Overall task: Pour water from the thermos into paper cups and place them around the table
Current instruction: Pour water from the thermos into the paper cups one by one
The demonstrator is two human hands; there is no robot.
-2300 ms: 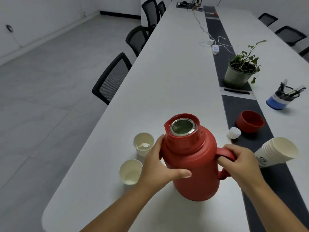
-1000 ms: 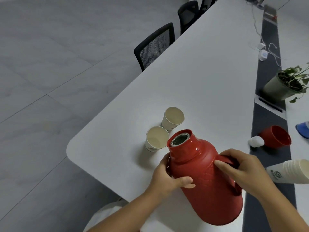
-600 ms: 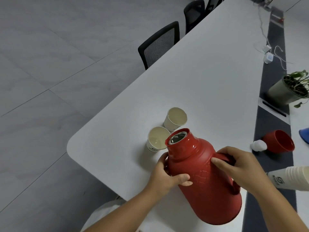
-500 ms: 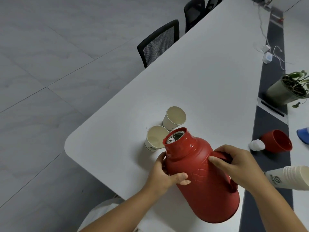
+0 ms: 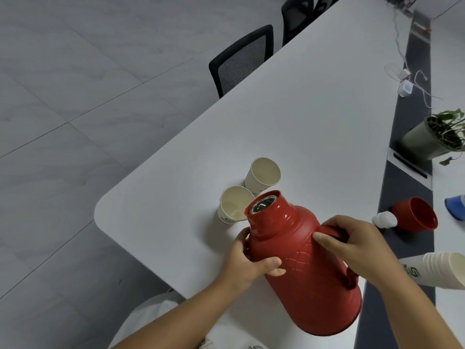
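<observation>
Gripped red thermos two-handed: right hand curled round handle, left hand bracing neck, tilting open mouth over nearer paper cup just beyond left hand, evidently to steady the pour.

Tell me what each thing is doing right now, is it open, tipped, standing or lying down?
thermos: lid off, tipped toward the near cup
near cup: upright, under the spout
far cup: upright
left hand: holds the thermos body
right hand: grips the handle
red lid: off, lying on its side
white stopper: out, beside the lid
cup stack: lying on its side
plant pot: upright
</observation>
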